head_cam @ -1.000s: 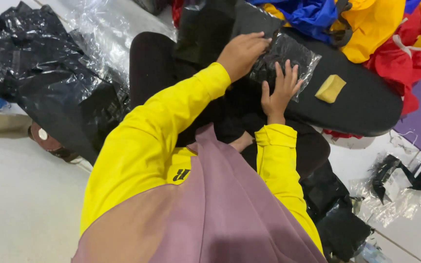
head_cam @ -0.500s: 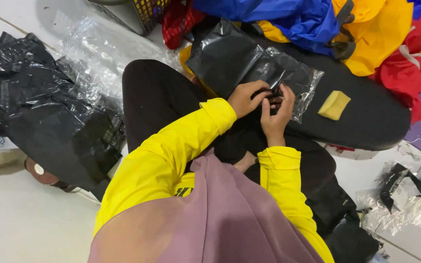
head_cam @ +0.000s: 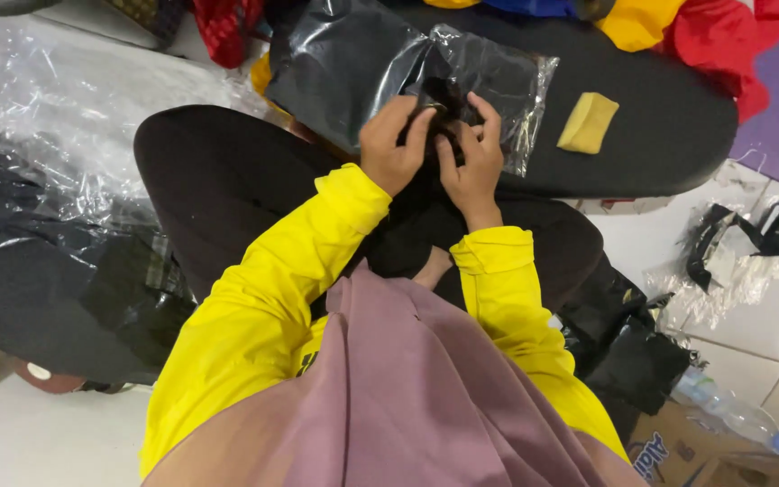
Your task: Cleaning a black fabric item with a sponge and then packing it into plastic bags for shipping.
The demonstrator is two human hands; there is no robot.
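A clear plastic bag [head_cam: 489, 86] with a dark garment inside lies on the black board [head_cam: 660, 135] across the person's lap. The left hand [head_cam: 392, 144] and right hand [head_cam: 471, 162] both pinch its near edge — fingers closed on the plastic — seemingly working the bag's opening. Closing it would call for a steady pinch. A yellow sponge-like block [head_cam: 587, 123] sits just beside.

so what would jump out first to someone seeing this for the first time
The bright yellow sleeves fill the middle, running up to the left hand and right hand, which meet on a clear plastic bag of black fabric at the upper centre. It lies on a black oval board, with a small yellow block to the right. Crumpled clear plastic covers the floor at upper left.
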